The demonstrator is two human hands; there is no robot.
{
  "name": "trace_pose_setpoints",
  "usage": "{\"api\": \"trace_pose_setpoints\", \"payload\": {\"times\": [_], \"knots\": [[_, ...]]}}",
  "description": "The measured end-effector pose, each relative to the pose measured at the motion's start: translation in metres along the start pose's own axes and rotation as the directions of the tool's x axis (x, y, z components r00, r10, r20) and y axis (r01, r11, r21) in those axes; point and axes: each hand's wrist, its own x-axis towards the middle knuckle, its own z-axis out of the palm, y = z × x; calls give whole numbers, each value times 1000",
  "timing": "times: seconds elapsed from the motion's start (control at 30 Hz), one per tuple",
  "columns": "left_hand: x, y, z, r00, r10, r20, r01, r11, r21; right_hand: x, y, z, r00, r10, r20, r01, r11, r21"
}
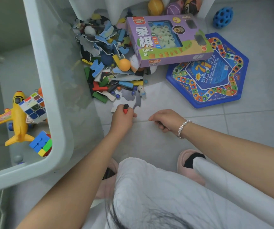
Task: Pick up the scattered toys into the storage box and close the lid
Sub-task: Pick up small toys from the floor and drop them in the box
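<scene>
Knee in grey trousers (166,187) nearest camera, pink slippers (189,164) behind it. Left hand (123,119) curled round small red-and-black toy (125,108), at near edge of toy pile (109,68) on floor. Right hand (166,120) just beside, fingers loosely curled; whether it held anything could not be told. Storage box (57,113) lay directly left of left hand, open, wall close by, toy plane (17,116) and cubes inside. Left hand nearer; judged next move short lift leftward over rim.

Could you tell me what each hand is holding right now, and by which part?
The left hand grips a small red-and-black toy by its lower part. The right hand is curled; any contents are hidden.
</scene>
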Motion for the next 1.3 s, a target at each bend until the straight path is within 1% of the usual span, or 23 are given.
{"api": "trace_pose_setpoints", "payload": {"times": [0.03, 0.1, 0.17, 0.23, 0.37, 0.5, 0.53, 0.6, 0.67, 0.8, 0.9, 0.97, 1.07, 1.13, 1.2, 1.3], "knots": [[1, -3, -3, 1000, 19, -17, -18, 999, 40, 1, -2, 3, 1000, -18, -1, 18, 1000, -18], [1, -8, -8, 996, 74, -53, -60, 972, 228, 3, -4, 7, 999, -53, -5, 53, 996, -66], [1, -13, -13, 986, 144, -78, -99, 901, 422, 4, -7, 12, 997, -82, -11, 80, 991, -106], [4, -17, -16, 980, 188, -71, -122, 835, 537, 6, -10, 15, 995, -101, -12, 99, 988, -115], [9, -24, -20, 979, 202, 36, -173, 716, 677, 8, -14, 17, 993, -113, -19, 110, 988, -111], [10, -26, -23, 961, 243, 132, -250, 565, 786, 9, -12, 17, 994, -102, -26, 99, 990, -105], [10, -25, -22, 960, 243, 141, -256, 553, 793, 9, -12, 17, 995, -98, -26, 95, 990, -101], [11, -23, -22, 962, 235, 139, -251, 566, 785, 9, -11, 16, 995, -94, -30, 91, 991, -93], [11, -20, -22, 967, 223, 121, -236, 610, 757, 7, -10, 14, 995, -94, -38, 91, 992, -87], [2, -3, -21, 979, 200, 50, -193, 804, 562, 2, -12, 7, 991, -117, -60, 113, 992, -63], [-15, 15, -17, 966, 257, 40, -249, 873, 420, -7, -17, -2, 985, -152, -81, 150, 988, -35], [-30, 32, -16, 960, 278, 25, -272, 912, 307, -17, -24, -9, 974, -202, -103, 200, 979, -27], [-56, 65, -21, 961, 276, -19, -271, 954, 128, -43, -43, -22, 941, -297, -162, 301, 954, 0], [-77, 87, -32, 966, 257, -40, -258, 966, -23, -66, -61, -27, 905, -388, -177, 391, 920, -18], [-102, 108, -49, 968, 248, -49, -253, 951, -177, -91, -82, -25, 866, -477, -149, 471, 879, -75], [-140, 134, -88, 963, 263, -68, -270, 906, -327, -126, -116, -8, 814, -578, -56, 573, 815, -83]]}}
